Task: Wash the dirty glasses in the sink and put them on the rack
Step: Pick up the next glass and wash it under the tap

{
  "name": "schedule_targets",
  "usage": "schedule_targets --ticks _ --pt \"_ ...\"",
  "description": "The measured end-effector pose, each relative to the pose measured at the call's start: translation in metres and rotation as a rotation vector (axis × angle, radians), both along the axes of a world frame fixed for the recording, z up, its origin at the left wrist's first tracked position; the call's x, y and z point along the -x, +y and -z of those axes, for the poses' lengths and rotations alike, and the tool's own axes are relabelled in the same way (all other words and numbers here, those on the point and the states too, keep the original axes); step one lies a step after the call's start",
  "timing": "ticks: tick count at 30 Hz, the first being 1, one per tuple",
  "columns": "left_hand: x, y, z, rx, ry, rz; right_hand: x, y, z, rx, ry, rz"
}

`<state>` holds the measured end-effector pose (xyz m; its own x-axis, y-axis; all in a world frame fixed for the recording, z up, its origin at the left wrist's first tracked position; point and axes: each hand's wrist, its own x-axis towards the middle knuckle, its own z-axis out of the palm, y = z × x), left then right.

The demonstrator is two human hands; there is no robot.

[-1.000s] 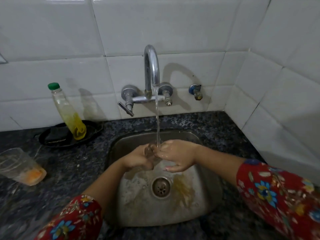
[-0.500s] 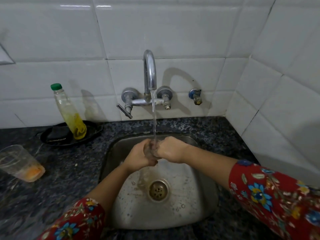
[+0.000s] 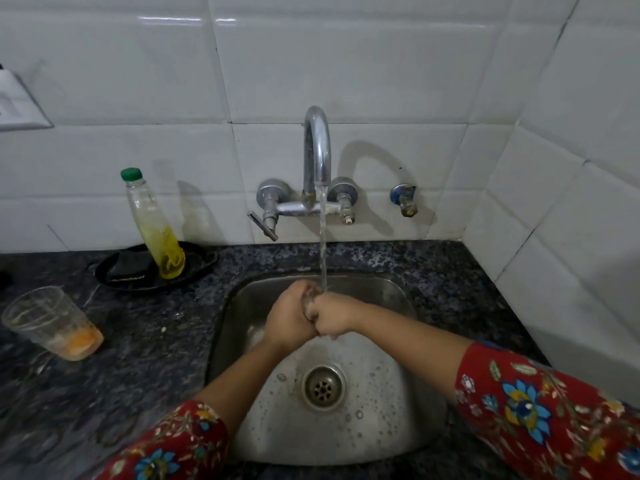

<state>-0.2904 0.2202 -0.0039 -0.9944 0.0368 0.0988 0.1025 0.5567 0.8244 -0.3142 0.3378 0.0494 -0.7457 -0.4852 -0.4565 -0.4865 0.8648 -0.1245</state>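
Rinsing now, both hands have closed tighter: left hand [image 3: 289,322] gripping the glass [image 3: 310,296], right hand [image 3: 334,318] scrubbing inside it under the tap [image 3: 317,147]

Both hands meet knuckle to knuckle, forearms converging. The left hand [image 3: 289,320] curls closed; the right hand [image 3: 334,318] is fisted, apparently gripping something between them.

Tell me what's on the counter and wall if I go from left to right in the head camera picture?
Dirty glass with orange dregs → black tray → bottle with the green cap, standing in that tray → tap with water running → small blue valve on the wall.
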Motion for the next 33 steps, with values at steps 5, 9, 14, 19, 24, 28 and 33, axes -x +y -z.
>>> schedule_targets --ticks 5,9,14,19,24,28,33 --pt "0.007 -0.013 0.000 -0.213 -0.079 0.128 0.008 0.015 -0.011 0.014 0.140 -0.179" --pt "0.006 -0.011 0.002 -0.233 -0.101 0.117 0.002 0.018 -0.006 0.006 0.284 -0.256" --pt "-0.002 0.000 0.000 0.019 -0.020 -0.047 0.011 0.010 -0.010 0.238 -0.114 0.127" --pt "-0.007 0.004 -0.008 0.178 0.057 -0.102 0.006 0.014 -0.017 0.569 -0.536 0.335" --pt "-0.009 -0.005 -0.010 0.061 0.006 -0.077 -0.011 0.011 -0.013 0.693 -0.141 0.273" --pt "-0.012 -0.013 -0.017 0.238 -0.078 0.039 -0.032 0.018 0.014 0.636 0.317 0.192" --pt "-0.023 -0.030 -0.028 0.909 -0.189 0.185 -0.057 0.007 0.052 1.039 -0.123 0.653"
